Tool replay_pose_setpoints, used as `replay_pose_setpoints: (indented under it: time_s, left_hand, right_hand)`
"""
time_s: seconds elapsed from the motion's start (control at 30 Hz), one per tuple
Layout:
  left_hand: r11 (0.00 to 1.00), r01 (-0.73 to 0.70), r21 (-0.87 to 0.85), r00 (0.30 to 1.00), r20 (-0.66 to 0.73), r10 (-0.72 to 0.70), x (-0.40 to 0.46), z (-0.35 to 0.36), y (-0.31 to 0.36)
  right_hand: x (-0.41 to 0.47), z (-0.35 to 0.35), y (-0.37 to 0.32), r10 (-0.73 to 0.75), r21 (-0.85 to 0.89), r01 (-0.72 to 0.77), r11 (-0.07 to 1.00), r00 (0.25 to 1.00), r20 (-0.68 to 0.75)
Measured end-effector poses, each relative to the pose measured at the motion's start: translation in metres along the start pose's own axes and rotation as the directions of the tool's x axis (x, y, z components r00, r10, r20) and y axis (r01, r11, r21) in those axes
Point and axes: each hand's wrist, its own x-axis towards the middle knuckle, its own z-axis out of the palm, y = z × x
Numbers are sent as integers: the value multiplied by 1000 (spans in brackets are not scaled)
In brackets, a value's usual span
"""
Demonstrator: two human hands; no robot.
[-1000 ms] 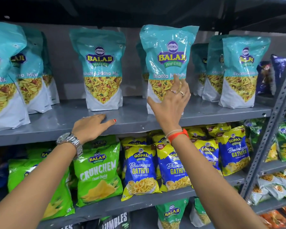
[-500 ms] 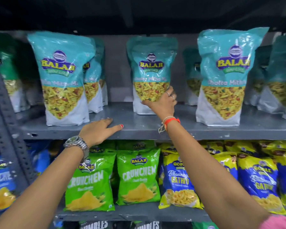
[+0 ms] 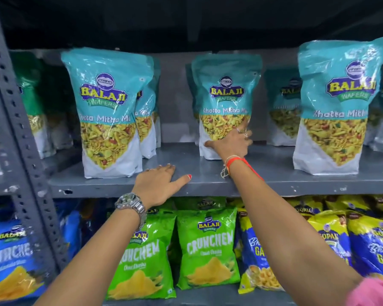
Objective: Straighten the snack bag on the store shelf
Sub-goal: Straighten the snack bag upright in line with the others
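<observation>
From the head camera: the right hand is spread against the lower front of the middle teal snack bag, thumb out at its base, fingers pressed on the clear window, a flat open-palmed hold rather than a pinch. That bag stands upright on the grey shelf, set further back than its neighbours. Three teal bags lead the front rows: one left of it, one right of it, more blurred behind. The left hand lies flat and open on the shelf edge, below and left of the bag, holding nothing. Under the shelf, two green Crunchem bags.
</observation>
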Motion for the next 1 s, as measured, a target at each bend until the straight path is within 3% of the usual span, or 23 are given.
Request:
replay_pose_setpoints:
  time_s: [0.37, 1.0]
  left_hand:
    - [1000, 2, 21, 998, -65, 0, -5, 1, 2]
    - [1000, 20, 7, 1000, -11, -20, -4, -2, 1]
  right_hand:
    - [-25, -26, 11, -39, 89, 40, 995, 999, -15]
    - [-101, -90, 20, -45, -9, 45, 999, 999, -23]
